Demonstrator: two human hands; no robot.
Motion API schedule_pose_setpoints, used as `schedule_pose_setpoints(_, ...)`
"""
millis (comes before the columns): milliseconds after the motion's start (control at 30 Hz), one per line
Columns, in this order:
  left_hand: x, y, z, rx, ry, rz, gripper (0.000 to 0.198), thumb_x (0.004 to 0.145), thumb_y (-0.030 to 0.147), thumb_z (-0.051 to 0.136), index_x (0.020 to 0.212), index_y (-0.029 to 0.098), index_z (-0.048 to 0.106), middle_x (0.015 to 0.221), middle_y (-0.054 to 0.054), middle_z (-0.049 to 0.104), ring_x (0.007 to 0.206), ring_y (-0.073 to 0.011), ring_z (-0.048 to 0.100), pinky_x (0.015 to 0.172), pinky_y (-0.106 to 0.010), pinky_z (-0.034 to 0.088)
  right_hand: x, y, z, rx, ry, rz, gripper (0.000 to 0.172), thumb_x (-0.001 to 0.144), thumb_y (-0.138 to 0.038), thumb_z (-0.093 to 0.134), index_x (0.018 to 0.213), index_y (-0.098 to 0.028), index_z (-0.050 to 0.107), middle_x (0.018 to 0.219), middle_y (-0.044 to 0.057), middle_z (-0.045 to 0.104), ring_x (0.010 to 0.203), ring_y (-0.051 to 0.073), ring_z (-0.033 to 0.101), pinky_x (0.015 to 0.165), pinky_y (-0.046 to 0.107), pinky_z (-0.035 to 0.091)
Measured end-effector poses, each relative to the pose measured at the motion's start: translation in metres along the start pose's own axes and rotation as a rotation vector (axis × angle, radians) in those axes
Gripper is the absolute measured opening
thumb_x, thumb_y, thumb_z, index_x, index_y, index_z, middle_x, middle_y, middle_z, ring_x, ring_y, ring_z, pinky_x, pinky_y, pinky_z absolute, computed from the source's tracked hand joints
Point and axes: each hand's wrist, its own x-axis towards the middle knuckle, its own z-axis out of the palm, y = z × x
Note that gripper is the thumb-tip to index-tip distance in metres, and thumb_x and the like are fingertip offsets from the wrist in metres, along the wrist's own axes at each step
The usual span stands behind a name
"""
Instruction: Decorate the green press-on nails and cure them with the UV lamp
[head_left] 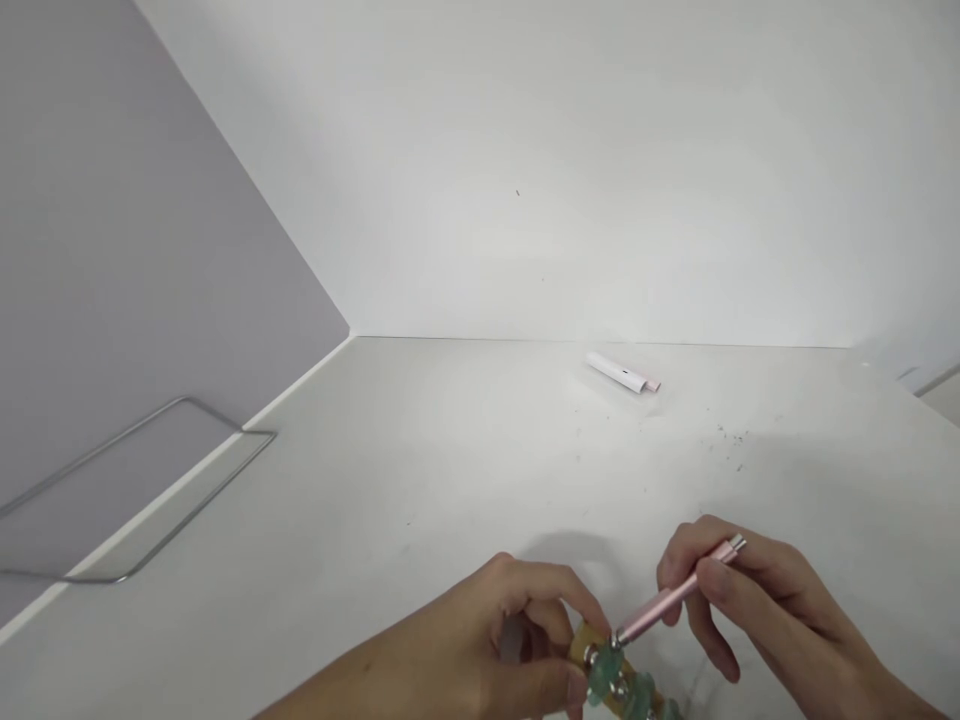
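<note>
Low in the view, my left hand [517, 640] is closed around a yellow piece [582, 640] with green stones [607, 668] and shiny silver bits on it. The piece runs down past the bottom edge, so part of it is out of sight. Between thumb and fingers, my right hand [757, 600] pinches a slim pink pen-shaped tool [664, 603]. It slants down to the left, silver end up, and its lower tip meets the stones near my left fingertips. What kind of tool it is, I cannot make out.
Toward the back of the white table [420, 440] lies a white stick-shaped case [616, 372] with a pink end. Small dark specks [731, 436] are scattered right of it. A bent metal wire frame [199, 512] reaches in from the left, beside a grey panel [150, 250].
</note>
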Motion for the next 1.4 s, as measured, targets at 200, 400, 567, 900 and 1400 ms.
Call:
schedule_pose_setpoints(200, 0.0000, 0.0006, -0.0011, -0.014, -0.011, 0.001, 0.021, 0.089, 0.032, 0.070, 0.102, 0.015, 0.070, 0.082, -0.007, 0.071, 0.067, -0.0138, 0.058, 0.058, -0.020, 0.041, 0.0006, 0.0034, -0.0039, 0.003, -0.037, -0.026, 0.033, 0.104, -0.047, 0.051, 0.089, -0.026, 0.072, 0.081, 0.000, 0.064, 0.051, 0.009, 0.045, 0.056, 0.026, 0.042)
schedule_pose_setpoints(400, 0.0004, -0.0011, -0.0013, -0.020, -0.004, 0.006, 0.020, 0.089, 0.030, 0.069, 0.103, 0.016, 0.070, 0.082, -0.006, 0.071, 0.067, -0.0137, 0.057, 0.060, -0.021, 0.043, -0.0011, 0.0044, -0.0055, 0.001, -0.042, -0.028, 0.035, 0.104, -0.048, 0.051, 0.088, -0.025, 0.071, 0.078, 0.000, 0.060, 0.052, 0.010, 0.045, 0.055, 0.026, 0.041)
schedule_pose_setpoints(567, 0.0012, -0.0024, -0.0016, -0.025, -0.008, -0.006, 0.023, 0.089, 0.033, 0.070, 0.105, 0.016, 0.070, 0.083, -0.007, 0.071, 0.068, -0.0142, 0.058, 0.060, -0.021, 0.042, -0.0001, 0.0049, -0.0056, -0.017, -0.037, -0.019, 0.037, 0.104, -0.049, 0.050, 0.088, -0.023, 0.071, 0.072, -0.001, 0.055, 0.052, 0.011, 0.044, 0.056, 0.028, 0.039)
schedule_pose_setpoints(900, 0.0007, -0.0002, -0.0021, -0.022, -0.002, -0.004, 0.023, 0.090, 0.033, 0.070, 0.105, 0.016, 0.070, 0.084, -0.007, 0.072, 0.070, -0.0145, 0.058, 0.061, -0.021, 0.043, -0.0048, 0.0038, -0.0075, -0.073, -0.084, -0.010, 0.040, 0.104, -0.051, 0.048, 0.087, -0.022, 0.068, 0.069, -0.002, 0.053, 0.051, 0.011, 0.041, 0.056, 0.029, 0.034)
schedule_pose_setpoints(1400, -0.0012, -0.0042, -0.0011, -0.036, -0.013, -0.005, 0.023, 0.090, 0.033, 0.069, 0.106, 0.017, 0.068, 0.084, -0.006, 0.071, 0.071, -0.0142, 0.060, 0.063, -0.021, 0.044, -0.0020, 0.0068, 0.0009, -0.026, 0.148, -0.062, 0.037, 0.102, -0.048, 0.055, 0.084, -0.021, 0.074, 0.078, 0.002, 0.064, 0.049, 0.011, 0.046, 0.055, 0.030, 0.043)
